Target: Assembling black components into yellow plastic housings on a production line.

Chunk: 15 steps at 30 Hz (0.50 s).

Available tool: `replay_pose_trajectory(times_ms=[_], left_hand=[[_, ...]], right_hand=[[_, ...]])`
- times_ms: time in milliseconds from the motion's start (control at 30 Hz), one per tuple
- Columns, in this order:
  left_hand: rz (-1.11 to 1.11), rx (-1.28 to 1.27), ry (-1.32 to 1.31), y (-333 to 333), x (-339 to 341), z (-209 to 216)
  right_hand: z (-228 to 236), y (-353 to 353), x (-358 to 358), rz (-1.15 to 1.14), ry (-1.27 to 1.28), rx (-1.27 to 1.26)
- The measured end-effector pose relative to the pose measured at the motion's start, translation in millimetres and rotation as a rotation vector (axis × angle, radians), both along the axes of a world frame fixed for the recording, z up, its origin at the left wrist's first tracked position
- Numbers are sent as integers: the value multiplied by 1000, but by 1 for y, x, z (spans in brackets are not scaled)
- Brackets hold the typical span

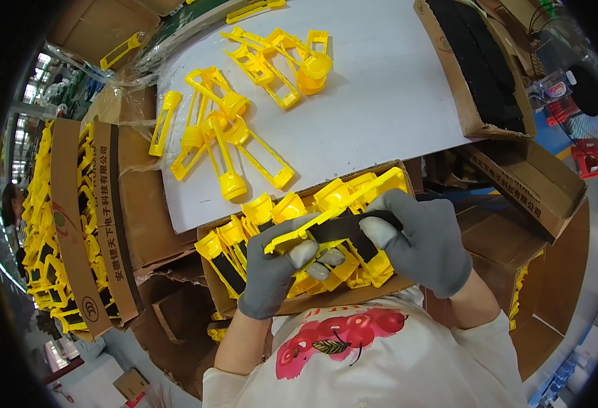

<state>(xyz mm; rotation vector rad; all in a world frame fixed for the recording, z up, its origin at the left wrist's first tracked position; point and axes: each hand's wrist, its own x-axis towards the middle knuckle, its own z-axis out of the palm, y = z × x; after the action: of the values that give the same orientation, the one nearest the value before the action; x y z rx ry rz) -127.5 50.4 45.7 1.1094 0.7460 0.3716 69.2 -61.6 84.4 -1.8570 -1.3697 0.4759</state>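
I see one smooth white counter (394, 102), one cardboard box (353, 297) of yellow pieces (289, 207) too jumbled to count; above it, the grey-gloved left grip (272, 265) and right grip (425, 238) hold one long plastic frame (325, 216), right thumb on one flat black strip (340, 230).

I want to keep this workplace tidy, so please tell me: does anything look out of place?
One long yellow plastic frame at upper left lies off the flat white tabletop, beside crumpled clear plastic film. It looks perhaps stray, because most others lie in piles or boxes.
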Motion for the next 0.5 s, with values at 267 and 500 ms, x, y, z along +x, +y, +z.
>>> replay_pose_trajectory(times_ms=[267,500], left_hand=[[45,25,-69,-11,5,14],[-5,-15,93,-10,-4,24]], right_hand=[[-3,3,2,57,-28,19],[-14,-11,-4,-132,-276,101]])
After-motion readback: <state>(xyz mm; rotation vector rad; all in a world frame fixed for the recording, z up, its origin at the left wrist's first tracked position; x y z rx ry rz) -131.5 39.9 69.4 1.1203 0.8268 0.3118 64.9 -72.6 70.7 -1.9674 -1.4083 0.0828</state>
